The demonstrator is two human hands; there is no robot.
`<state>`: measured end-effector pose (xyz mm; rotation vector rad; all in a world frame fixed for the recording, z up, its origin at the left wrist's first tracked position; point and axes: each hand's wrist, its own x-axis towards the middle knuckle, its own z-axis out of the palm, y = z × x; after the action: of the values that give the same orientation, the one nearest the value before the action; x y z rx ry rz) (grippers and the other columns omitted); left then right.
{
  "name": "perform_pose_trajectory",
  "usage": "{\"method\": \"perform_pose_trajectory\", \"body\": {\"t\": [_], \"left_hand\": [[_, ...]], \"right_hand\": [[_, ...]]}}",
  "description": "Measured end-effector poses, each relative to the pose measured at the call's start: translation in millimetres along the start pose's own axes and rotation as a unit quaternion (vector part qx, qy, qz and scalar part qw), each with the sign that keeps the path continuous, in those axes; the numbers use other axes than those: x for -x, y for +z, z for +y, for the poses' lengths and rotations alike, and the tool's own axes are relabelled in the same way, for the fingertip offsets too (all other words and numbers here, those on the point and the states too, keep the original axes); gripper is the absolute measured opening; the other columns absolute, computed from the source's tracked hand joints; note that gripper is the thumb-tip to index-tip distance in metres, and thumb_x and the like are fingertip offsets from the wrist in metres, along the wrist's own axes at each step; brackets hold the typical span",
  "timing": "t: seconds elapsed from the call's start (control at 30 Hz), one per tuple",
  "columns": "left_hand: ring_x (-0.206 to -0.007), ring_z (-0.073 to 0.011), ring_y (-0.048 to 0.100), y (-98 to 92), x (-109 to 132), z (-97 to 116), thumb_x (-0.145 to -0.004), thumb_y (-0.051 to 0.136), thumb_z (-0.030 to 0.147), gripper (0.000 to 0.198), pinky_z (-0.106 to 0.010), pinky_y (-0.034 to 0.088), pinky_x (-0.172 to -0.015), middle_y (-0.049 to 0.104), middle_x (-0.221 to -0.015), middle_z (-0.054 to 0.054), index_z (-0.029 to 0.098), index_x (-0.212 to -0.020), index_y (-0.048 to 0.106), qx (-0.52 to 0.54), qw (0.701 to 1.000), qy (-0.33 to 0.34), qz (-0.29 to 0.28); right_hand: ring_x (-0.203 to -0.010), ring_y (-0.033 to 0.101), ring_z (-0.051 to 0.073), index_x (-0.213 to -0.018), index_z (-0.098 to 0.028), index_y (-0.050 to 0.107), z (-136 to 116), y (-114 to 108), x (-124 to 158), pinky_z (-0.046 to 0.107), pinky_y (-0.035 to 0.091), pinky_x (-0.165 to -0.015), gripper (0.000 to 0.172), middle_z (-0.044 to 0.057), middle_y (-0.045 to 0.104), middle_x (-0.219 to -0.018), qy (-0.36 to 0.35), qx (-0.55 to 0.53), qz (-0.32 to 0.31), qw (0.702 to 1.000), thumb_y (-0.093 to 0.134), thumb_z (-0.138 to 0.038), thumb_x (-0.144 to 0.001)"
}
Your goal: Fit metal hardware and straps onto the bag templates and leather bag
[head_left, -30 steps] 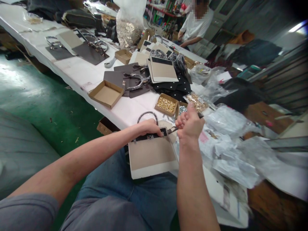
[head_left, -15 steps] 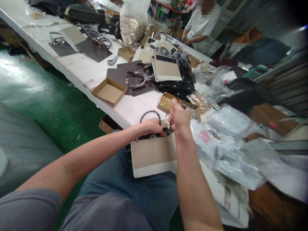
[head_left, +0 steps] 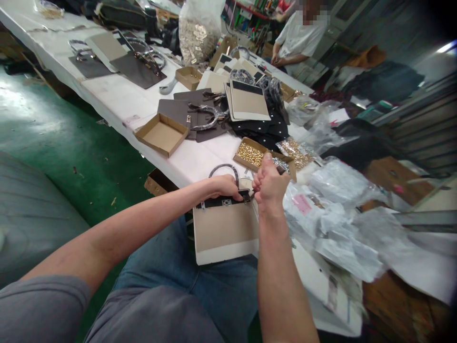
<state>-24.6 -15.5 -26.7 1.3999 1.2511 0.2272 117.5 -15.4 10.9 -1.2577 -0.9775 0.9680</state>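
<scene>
A beige and white bag panel [head_left: 226,232] with a black upper strip lies at the table edge, over my lap. Several small metal fittings show along that strip. My left hand [head_left: 226,186] grips the panel's upper edge, its thumb pressed on the black strip. Behind it stands a dark curved bag handle [head_left: 223,166]. My right hand [head_left: 268,183] is closed in a fist around a dark-handled hand tool [head_left: 281,169], whose kind I cannot make out. The tool's far end is close to the strip's right end, beside my left thumb; whether it touches is unclear.
Just beyond my hands is a cardboard tray [head_left: 250,155] of gold and silver hardware. Another cardboard tray [head_left: 162,134] sits at the left edge. Grey bag pieces [head_left: 174,114] lie behind, plastic bags [head_left: 332,209] at right. A person [head_left: 300,35] stands across the table.
My right fist has shifted slightly to the right and turned a little, with the tool in it. My left hand stays on the panel, which has hardly moved.
</scene>
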Motion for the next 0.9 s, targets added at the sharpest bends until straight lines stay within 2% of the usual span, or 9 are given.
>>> {"method": "perform_pose_trajectory", "body": {"t": [0.13,0.3,0.47,0.67,0.83,0.9], "left_hand": [[-0.07,-0.0196,0.069,1.4,-3,-1,-0.078,0.098,0.034,0.028,-0.028,0.046,-0.057,0.078,-0.083,-0.004,0.018,-0.086,0.076,0.01,1.0,-0.02,-0.006],[-0.067,-0.0177,0.065,3.1,-4,-2,-0.075,0.096,0.03,0.026,-0.028,0.044,-0.056,0.075,-0.079,-0.001,0.019,-0.081,0.073,0.002,1.0,0.006,0.007],[-0.065,-0.017,0.064,3.2,-1,3,-0.078,0.095,0.029,0.026,-0.029,0.042,-0.055,0.074,-0.077,-0.001,0.02,-0.076,0.07,-0.002,1.0,-0.012,0.01],[-0.064,-0.0165,0.063,1.8,2,11,-0.077,0.095,0.029,0.025,-0.028,0.042,-0.055,0.072,-0.074,0.0,0.02,-0.074,0.071,-0.043,0.999,0.0,-0.005],[-0.061,-0.0149,0.061,7.8,3,10,-0.083,0.089,0.028,0.019,-0.027,0.04,-0.052,0.07,-0.074,0.0,0.019,-0.078,0.073,-0.014,1.0,-0.005,0.0],[-0.06,-0.0156,0.062,10.7,1,9,-0.084,0.088,0.029,0.018,-0.027,0.042,-0.052,0.072,-0.075,0.0,0.019,-0.081,0.075,-0.006,1.0,-0.008,-0.003]], "right_hand": [[-0.039,0.028,0.008,-0.063,-0.028,0.035,5,-7,9,0.026,0.021,-0.033,0.071,-0.009,0.031,-0.05,-0.036,-0.018,0.014,0.999,0.082,-0.068,-0.098],[-0.039,0.028,0.009,-0.058,-0.027,0.036,10,-15,22,0.027,0.024,-0.035,0.073,-0.008,0.029,-0.049,-0.078,-0.048,0.027,0.995,0.075,-0.068,-0.104],[-0.04,0.027,0.009,-0.061,-0.027,0.03,11,-18,30,0.027,0.028,-0.037,0.074,-0.009,0.025,-0.051,-0.099,-0.051,0.032,0.993,0.075,-0.069,-0.103],[-0.041,0.027,0.008,-0.059,-0.026,0.035,12,-20,35,0.027,0.028,-0.039,0.074,-0.008,0.028,-0.051,-0.098,-0.062,0.037,0.993,0.075,-0.071,-0.102],[-0.04,0.024,0.008,-0.059,-0.026,0.03,-3,-42,23,0.028,0.024,-0.04,0.08,-0.009,0.026,-0.049,-0.048,-0.105,-0.019,0.993,0.078,-0.075,-0.099],[-0.041,0.025,0.008,-0.06,-0.025,0.03,-12,-53,22,0.028,0.026,-0.041,0.079,-0.008,0.025,-0.05,-0.062,-0.114,-0.03,0.991,0.077,-0.073,-0.101]]}}
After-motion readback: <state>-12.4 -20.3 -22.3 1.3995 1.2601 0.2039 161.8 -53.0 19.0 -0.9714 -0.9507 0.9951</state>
